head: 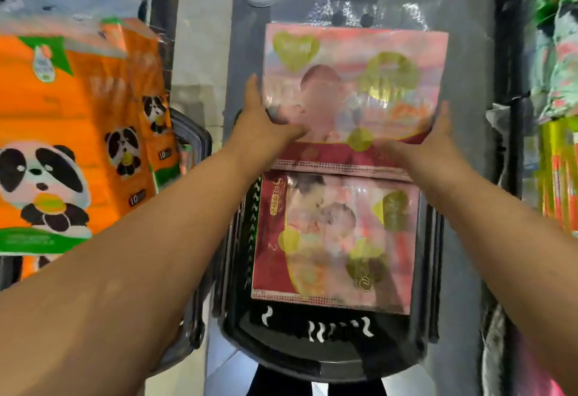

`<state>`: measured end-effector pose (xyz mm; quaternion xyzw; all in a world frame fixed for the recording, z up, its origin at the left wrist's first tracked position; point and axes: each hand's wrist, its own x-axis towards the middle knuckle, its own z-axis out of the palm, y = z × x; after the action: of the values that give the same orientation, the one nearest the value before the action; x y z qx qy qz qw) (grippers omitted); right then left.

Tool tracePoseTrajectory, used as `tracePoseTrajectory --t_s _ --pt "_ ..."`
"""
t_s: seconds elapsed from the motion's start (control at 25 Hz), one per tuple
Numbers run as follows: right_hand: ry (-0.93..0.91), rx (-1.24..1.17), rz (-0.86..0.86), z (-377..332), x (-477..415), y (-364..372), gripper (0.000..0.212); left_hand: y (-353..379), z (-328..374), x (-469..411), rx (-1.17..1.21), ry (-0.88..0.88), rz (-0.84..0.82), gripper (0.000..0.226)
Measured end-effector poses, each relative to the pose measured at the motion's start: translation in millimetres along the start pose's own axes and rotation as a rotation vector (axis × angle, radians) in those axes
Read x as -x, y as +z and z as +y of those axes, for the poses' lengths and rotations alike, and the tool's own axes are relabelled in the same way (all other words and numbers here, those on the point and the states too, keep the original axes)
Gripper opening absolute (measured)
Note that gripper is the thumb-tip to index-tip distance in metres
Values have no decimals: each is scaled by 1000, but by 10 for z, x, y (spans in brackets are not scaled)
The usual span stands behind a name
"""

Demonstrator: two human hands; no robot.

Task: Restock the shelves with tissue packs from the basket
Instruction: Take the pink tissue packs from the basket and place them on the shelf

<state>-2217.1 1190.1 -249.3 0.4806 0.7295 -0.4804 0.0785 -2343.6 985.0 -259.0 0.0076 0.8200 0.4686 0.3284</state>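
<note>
Tissue pack (353, 82), pink and wrapped in glossy film, is held up over the far edge of the basket (312, 361), its near edge just above the second pack (337, 239), which lies flat inside. The left hand (266, 117) grips the pack's left edge, thumb pressed across the front and fingers running up the side. The right hand (438, 136) holds the right edge the same way, though blur hides how far its fingers wrap behind.

The pack looks light and soft. The film should be slippery and will dimple under a pinch, while the stacked tissue gives the block some body, so it ought to hold its shape when carried flat. Taking it by the two opposite side edges, as here, looks safer than by the thin sealed flap at the far end, which could stretch or tear.

Orange panda packs (78, 114) fill the shelf on the left.
</note>
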Motion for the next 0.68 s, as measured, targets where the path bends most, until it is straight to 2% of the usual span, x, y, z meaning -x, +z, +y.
tracePoseTrajectory --t_s 0.08,0.12,0.2,0.24,0.32,0.4,0.48,0.6,0.68 --pt "22 -87 25 -25 -54 23 136 6 31 -27 44 -10 11 126" --pt "12 -113 30 -23 -84 17 133 9 48 -36 60 -6 13 131" --pt "7 -143 52 -51 -79 -32 119 -4 101 -21 56 20 9 135" --pt "12 -169 58 -98 -18 -66 104 -20 141 21 37 33 15 135" --pt "1 -198 66 -180 115 -126 76 -68 231 160 8 30 38 122" --pt "-16 -263 86 -179 204 -182 64 -120 305 325 41 20 87 101" --pt "-58 -297 108 -228 349 -266 58 -167 402 542 61 13 143 91" --pt "-136 -213 121 -329 662 -442 63 -305 552 988 80 -32 176 75" --pt "-168 -147 58 -428 954 -604 80 -415 634 1368 88 -79 192 69"
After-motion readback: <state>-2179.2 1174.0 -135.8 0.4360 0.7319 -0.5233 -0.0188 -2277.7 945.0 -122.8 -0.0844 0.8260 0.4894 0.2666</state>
